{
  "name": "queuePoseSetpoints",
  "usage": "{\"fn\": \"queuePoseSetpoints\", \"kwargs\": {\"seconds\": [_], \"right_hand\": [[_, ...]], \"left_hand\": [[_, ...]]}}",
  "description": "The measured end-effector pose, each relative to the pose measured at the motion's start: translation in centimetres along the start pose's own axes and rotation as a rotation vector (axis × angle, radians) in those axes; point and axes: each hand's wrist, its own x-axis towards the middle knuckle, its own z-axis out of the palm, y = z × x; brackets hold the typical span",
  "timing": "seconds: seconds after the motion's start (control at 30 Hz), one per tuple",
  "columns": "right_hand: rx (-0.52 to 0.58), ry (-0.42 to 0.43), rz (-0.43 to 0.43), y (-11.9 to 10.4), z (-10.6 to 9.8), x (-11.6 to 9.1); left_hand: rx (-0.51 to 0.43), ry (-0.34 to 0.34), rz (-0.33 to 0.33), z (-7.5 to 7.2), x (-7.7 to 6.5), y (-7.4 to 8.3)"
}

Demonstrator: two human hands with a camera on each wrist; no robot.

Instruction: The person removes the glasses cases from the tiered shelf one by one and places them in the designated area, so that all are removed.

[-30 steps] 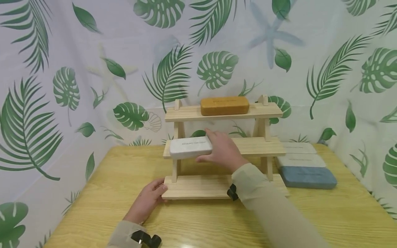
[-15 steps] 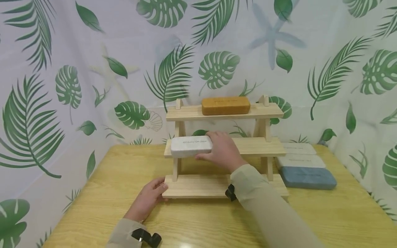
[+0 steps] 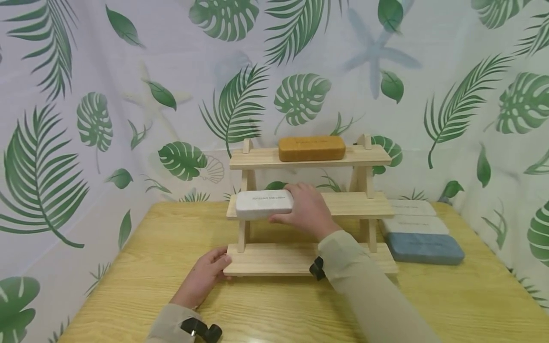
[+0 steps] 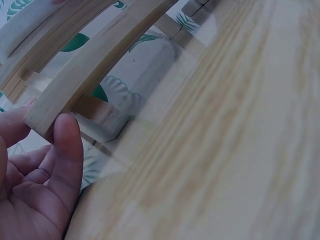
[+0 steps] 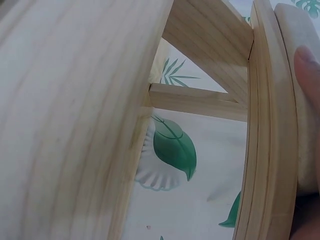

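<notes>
My right hand [image 3: 306, 209] grips the right end of a white glasses case [image 3: 261, 204], which lies lengthwise at the left of the middle shelf on a three-tier wooden stand [image 3: 356, 205]. In the right wrist view, a fingertip [image 5: 307, 62] presses the side of this case, close above the shelf board. With thumb and fingers, my left hand [image 3: 205, 274] pinches the left end of the bottom shelf; the left wrist view shows the thumb [image 4: 67, 140] against the board's end. An orange-brown glasses case [image 3: 311, 148] sits on the top shelf.
Right of the stand, a blue case [image 3: 424, 247] and two pale cases, the nearer pale case [image 3: 416, 225] behind the blue one, lie in a row on the wood-grain table [image 3: 274, 309]. A leaf-printed cloth [image 3: 171, 71] hangs behind and along both sides.
My right index finger, raised a second ago, has come down against the white case, which stays at almost the same spot. My left hand keeps its hold on the bottom shelf.
</notes>
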Motion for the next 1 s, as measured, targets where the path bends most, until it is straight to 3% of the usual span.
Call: {"fn": "queuePoseSetpoints", "kwargs": {"seconds": [0.6, 1.0], "right_hand": [[0.114, -0.021, 0.004, 0.0, -0.5, -1.8], [0.116, -0.031, 0.001, 0.6, -1.7, -3.9]], "left_hand": [[-0.004, 0.009, -0.013, 0.1, 0.2, -0.1], [-0.012, 0.016, -0.01, -0.1, 0.1, 0.0]]}}
